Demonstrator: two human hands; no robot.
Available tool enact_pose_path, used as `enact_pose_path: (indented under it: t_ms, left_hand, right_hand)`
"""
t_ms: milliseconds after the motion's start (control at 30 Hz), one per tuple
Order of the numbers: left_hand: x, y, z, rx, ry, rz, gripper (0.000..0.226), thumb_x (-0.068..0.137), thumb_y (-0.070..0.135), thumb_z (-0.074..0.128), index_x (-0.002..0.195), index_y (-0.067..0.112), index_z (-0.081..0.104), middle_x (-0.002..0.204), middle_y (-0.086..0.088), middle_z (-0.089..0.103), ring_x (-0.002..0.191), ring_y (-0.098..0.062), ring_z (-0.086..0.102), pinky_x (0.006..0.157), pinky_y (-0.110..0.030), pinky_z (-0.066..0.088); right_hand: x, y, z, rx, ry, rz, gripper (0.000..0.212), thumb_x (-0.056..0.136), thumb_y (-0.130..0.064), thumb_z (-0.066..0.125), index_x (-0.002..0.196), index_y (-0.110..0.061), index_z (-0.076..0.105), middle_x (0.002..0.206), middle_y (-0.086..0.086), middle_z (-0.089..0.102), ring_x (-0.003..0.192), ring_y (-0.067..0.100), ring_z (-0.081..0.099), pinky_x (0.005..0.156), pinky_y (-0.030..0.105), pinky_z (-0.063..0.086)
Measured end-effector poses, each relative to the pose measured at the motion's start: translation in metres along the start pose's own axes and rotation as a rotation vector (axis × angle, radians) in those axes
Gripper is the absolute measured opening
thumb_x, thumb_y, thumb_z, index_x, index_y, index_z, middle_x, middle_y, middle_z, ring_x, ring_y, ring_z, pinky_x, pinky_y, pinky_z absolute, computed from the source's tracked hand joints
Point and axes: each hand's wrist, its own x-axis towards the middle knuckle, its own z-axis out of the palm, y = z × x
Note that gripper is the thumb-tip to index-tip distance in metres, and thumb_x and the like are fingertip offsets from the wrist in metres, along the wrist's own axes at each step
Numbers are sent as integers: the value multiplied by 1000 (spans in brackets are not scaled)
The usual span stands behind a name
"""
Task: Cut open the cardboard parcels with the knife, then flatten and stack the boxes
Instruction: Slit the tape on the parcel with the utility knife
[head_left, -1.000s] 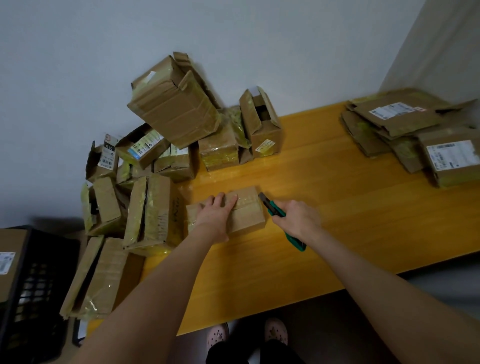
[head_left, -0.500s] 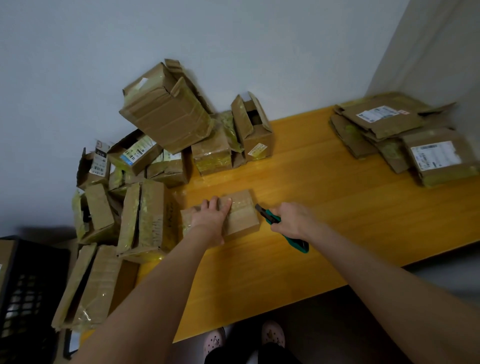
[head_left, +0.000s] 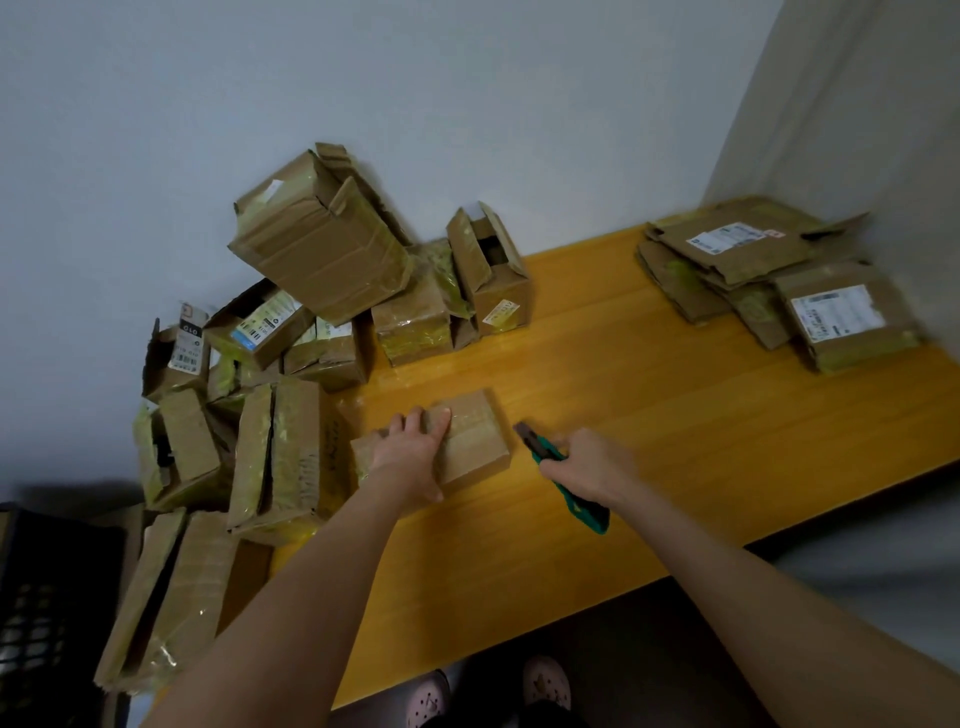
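Trouble, if it comes, is a slip. Left hand (head_left: 410, 457) lies flat on the small parcel (head_left: 475, 447), toward the left end of the table (head_left: 675, 415), fingers (head_left: 442, 420) straight across its top. Right hand (head_left: 587, 467) grips the green knife (head_left: 545, 452), tip just beside the parcel's right end, not touching. Glossy tape (head_left: 464, 415) could make the blade skid toward those fingers, or the light parcel scoots away.

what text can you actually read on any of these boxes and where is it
"010", seen upside down: black label on the leftmost box.
Large white label, smaller white label behind it, blue-edged label, yellow sticker: all too blurred to read.
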Motion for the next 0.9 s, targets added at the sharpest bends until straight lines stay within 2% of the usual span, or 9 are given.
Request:
enact_pose_path:
  t_ms: [133, 233, 300, 400, 467, 600, 733, 833, 900]
  left_hand:
    - [-7, 0, 10, -205, 63, -125, 126, 63, 59, 80, 153, 32, -5, 148, -10, 24, 135, -34, 27, 110, -53, 30]
    - [-16, 12, 17, -382, 103, -253, 123, 66, 61, 77, 153, 23, -1, 146, -12, 27, 134, -32, 29, 105, -47, 36]
    - [-16, 15, 20, -512, 67, -314, 113, 72, 60, 73, 153, 14, 9, 146, -14, 29, 134, -33, 32, 106, -44, 38]
    - [-15, 8, 27, -724, -9, -334, 88, 78, 63, 65, 143, 13, 35, 137, -14, 40, 126, -32, 42, 104, -43, 41]
    - [-19, 0, 32, -965, -16, -343, 75, 81, 58, 65, 137, 14, 42, 132, -9, 49, 120, -27, 48, 98, -41, 45]
    - [-32, -11, 30, -1469, 10, -329, 51, 87, 40, 68, 125, 16, 43, 119, -4, 57, 95, -16, 56, 69, -32, 46]
    - [-35, -20, 21, -1582, 50, -282, 48, 84, 32, 73, 121, 21, 44, 118, -8, 61, 101, -22, 61, 78, -35, 53]
    - [-38, -20, 8, -1615, 63, -265, 57, 81, 27, 76, 126, 23, 42, 115, -4, 60, 99, -19, 60, 73, -32, 51]
    - [-38, -18, 2, -1609, 113, -267, 62, 80, 23, 77, 130, 18, 42, 113, -2, 59, 96, -16, 60, 70, -29, 51]
  right_hand:
    - [9, -5, 16, 464, 121, 133, 31, 95, -37, 52, 90, -7, 58, 70, 4, 53, 62, 21, 51, 53, 29, 38]
    - [9, -24, 29, 718, -4, 219, 44, 99, -39, 46, 116, -1, 58, 105, 14, 64, 95, 29, 62, 73, 38, 47]
    - [5, -39, 40, 891, -101, 312, 50, 100, -41, 43, 134, -5, 47, 129, 13, 57, 116, 30, 56, 84, 37, 45]
    - [2, -54, 55, 1089, -141, 390, 51, 101, -40, 42, 141, -7, 38, 138, 12, 50, 123, 29, 51, 85, 34, 42]
    - [3, -58, 60, 1146, -123, 393, 52, 101, -39, 42, 143, -8, 37, 139, 12, 49, 124, 30, 50, 89, 36, 42]
    - [10, -63, 51, 1100, -81, 278, 50, 102, -38, 40, 144, -9, 36, 139, 11, 49, 125, 30, 48, 99, 39, 41]
    - [12, -69, 35, 991, -51, 161, 45, 102, -36, 40, 137, -8, 45, 127, 9, 55, 114, 26, 53, 94, 36, 43]
    - [12, -70, 25, 935, -72, 102, 40, 101, -37, 43, 130, -10, 50, 126, 9, 57, 115, 27, 55, 96, 37, 46]
    - [11, -68, 17, 902, -69, 61, 30, 100, -37, 46, 115, -12, 55, 114, 8, 61, 105, 25, 58, 90, 37, 48]
